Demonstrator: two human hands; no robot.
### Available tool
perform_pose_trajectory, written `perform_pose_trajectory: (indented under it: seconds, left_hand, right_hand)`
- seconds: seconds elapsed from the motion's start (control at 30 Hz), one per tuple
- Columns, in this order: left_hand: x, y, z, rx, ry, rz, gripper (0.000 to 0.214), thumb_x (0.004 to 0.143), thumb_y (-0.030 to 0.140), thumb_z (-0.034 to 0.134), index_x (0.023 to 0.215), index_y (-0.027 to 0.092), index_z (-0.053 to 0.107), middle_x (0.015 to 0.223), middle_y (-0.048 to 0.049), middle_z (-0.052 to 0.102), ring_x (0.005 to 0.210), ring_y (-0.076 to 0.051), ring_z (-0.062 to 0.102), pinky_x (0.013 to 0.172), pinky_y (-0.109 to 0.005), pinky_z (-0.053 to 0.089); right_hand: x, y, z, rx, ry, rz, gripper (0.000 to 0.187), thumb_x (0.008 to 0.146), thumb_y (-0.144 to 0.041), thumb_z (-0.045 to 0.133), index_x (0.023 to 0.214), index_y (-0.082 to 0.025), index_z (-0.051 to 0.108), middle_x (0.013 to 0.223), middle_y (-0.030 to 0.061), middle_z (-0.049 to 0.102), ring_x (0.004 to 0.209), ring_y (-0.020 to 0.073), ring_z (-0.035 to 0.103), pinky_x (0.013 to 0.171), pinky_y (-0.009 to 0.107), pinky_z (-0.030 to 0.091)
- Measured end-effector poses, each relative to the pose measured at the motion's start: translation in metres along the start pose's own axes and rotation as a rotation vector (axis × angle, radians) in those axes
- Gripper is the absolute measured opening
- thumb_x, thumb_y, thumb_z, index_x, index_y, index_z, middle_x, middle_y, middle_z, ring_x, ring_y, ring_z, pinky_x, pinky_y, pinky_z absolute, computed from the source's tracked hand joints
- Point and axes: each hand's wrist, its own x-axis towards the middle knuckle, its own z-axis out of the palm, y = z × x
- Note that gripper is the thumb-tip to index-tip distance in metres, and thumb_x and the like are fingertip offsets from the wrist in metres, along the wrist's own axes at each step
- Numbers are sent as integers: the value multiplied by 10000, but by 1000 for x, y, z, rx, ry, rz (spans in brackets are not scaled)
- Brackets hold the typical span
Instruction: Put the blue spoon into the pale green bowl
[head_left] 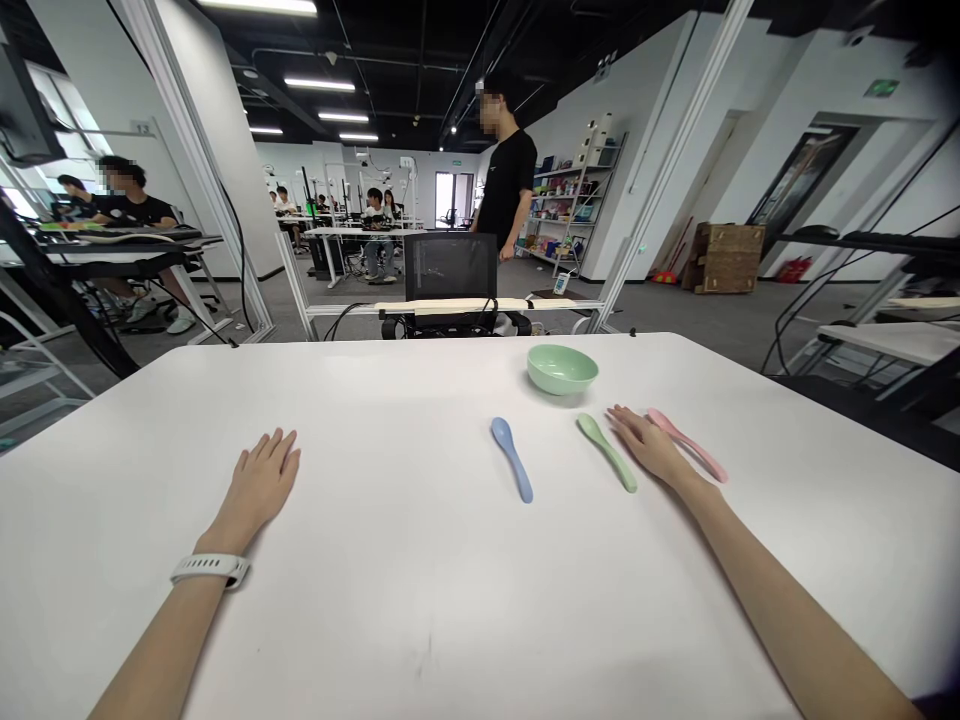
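My left hand (262, 483) lies flat on the left of the white table, fingers stretched out, holding nothing; a pale wristband (211, 569) is around that wrist. On the right, my right hand (646, 443) rests palm down with its fingers extended. It sits between a green spoon (607, 453) on its left and a pink spoon (688, 445) on its right, close to both and grasping neither. Further left lies a blue spoon (513, 460). Beyond the spoons, near the far edge, a light green bowl (562, 370) stands upright.
The white table (360, 580) fills the foreground. Past its far edge are a metal frame bar (450, 306) and a black mesh chair (451, 266). A person in a black shirt (508, 180) stands behind the chair. Other people sit at desks in the background.
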Motion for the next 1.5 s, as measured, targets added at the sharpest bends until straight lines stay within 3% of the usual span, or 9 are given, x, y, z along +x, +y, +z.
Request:
perform_pose_trajectory:
  seconds: [0.1,0.2,0.33,0.57,0.7,0.83,1.07,1.27,1.5]
  left_hand:
    - [0,0,-1,5,-16,-10,757,1120,438,214,1680,108,602,1812,-203,536,1712,-370,465,1408,-607,351]
    - [-1,1,-2,-3,-27,-16,766,1117,450,207,1694,119,586,1823,-193,526,1723,-358,450,1413,-597,338]
    - [-3,2,-3,-17,-2,-15,750,1107,448,232,1683,138,600,1802,-195,556,1709,-359,469,1397,-609,355]
    - [-4,4,-4,-15,0,-8,748,1114,433,222,1679,121,600,1803,-211,548,1710,-370,467,1396,-629,354]
    - [-4,4,-4,-7,-25,-22,747,1123,432,216,1691,120,587,1826,-201,520,1728,-355,444,1414,-603,335]
    - [-4,4,-4,-15,-23,-22,743,1123,442,223,1695,142,590,1822,-186,531,1724,-347,452,1413,-598,342]
    - [-4,2,-3,-20,-31,-5,769,1122,445,199,1701,110,579,1826,-204,514,1727,-365,448,1407,-622,347]
    - [-3,3,-3,11,-42,-17,766,1123,429,194,1710,112,570,1839,-186,497,1736,-345,438,1417,-589,345]
    - [-2,3,-4,22,-32,-12,714,1127,399,253,1690,131,601,1811,-199,523,1714,-353,476,1398,-635,381]
  right_hand:
    - [-1,-17,-7,8,156,-16,563,1039,-565,490,1377,-228,789,1565,206,754,1546,408,640,1312,626,491]
    - [-5,-52,-6,38,243,-58,604,1058,-650,467,1364,-235,782,1382,216,806,1286,394,749,1097,572,624]
    - [-24,-113,21,106,92,-160,629,1042,-730,537,1336,-234,787,1057,156,803,963,347,760,831,496,654]
    - [-71,-169,76,109,-101,-298,425,1019,-628,680,1335,-376,810,888,106,773,857,385,778,839,570,679]
    - [-78,-171,81,108,-116,-285,395,1025,-560,656,1338,-369,803,865,102,770,829,381,769,794,563,675]
    - [-64,-165,66,130,-57,-277,369,1030,-508,631,1337,-356,770,862,76,769,802,345,737,776,525,650]
    - [23,-124,9,-43,153,-200,484,1005,-475,601,1381,-194,722,927,89,788,854,277,721,849,402,582]
    - [95,-105,-16,-350,29,-164,422,1008,-282,621,1397,-146,715,1005,136,837,938,304,765,879,382,568]
    - [119,-110,-5,-592,-116,-125,379,1030,-216,648,1388,-129,736,1082,166,874,1123,342,790,946,389,541]
